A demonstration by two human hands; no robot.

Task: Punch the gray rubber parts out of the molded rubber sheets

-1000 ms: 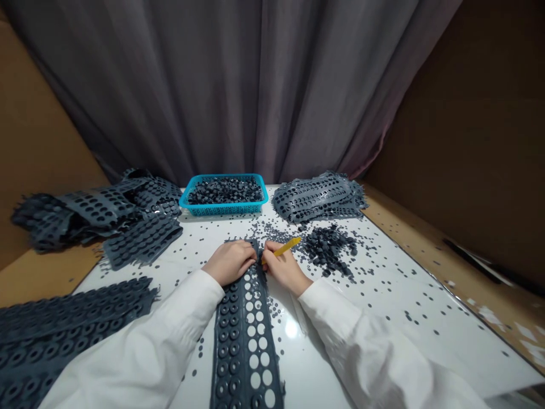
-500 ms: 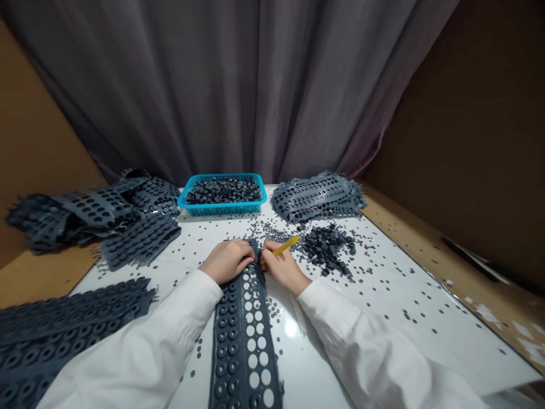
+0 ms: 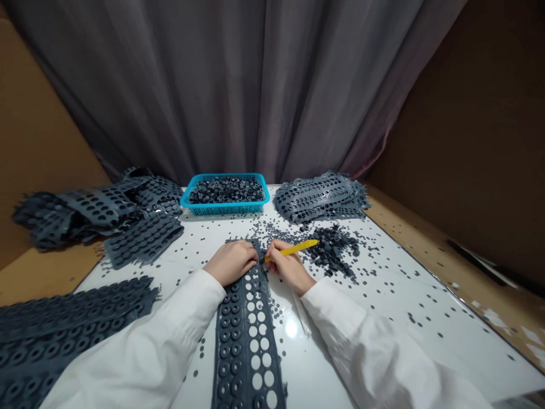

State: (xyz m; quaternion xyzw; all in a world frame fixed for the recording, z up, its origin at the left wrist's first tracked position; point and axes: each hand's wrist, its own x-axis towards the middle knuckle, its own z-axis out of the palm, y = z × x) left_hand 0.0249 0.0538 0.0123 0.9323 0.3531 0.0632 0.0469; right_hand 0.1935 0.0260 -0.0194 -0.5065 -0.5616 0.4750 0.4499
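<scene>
A long dark grey rubber strip [image 3: 247, 335] with rows of rings and punched-out holes lies lengthwise on the white table [image 3: 383, 307]. My left hand [image 3: 232, 261] presses down on the strip's far end, fingers curled over it. My right hand [image 3: 289, 266] is closed round a thin yellow tool [image 3: 293, 249], whose tip meets the strip's far right edge. Just right of that hand lies a heap of loose grey rings [image 3: 334, 250].
A blue basket [image 3: 225, 196] of grey rings stands at the back. Punched strips are piled at the back right [image 3: 319, 196] and back left [image 3: 93, 213]. Unpunched strips [image 3: 68, 324] lie at the near left. Small grey discs litter the table. A curtain hangs behind.
The yellow tool has swung flatter, its free end now pointing further right over the ring heap. My right hand shifted slightly right. My left hand stays on the strip.
</scene>
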